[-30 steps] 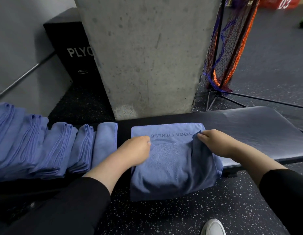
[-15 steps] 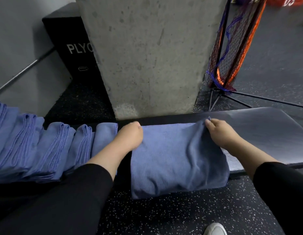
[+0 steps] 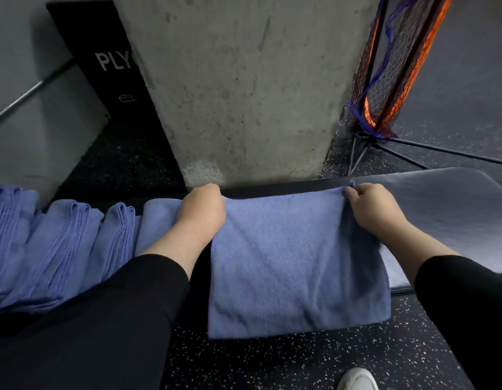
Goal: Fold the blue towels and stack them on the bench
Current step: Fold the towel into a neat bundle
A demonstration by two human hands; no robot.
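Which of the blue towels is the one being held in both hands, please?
The towel lying flat across the bench, gripped at its far corners by the left hand and right hand; the others lie folded, overlapping, to its left.

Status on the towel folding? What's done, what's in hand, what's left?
Done: a row of folded towels sits on the bench, to the left. In hand: one blue towel lies across the bench, its near part hanging over the front edge; the left hand and right hand hold its far corners. Left: finish folding it and add it to the row. No unfolded towels are in view.
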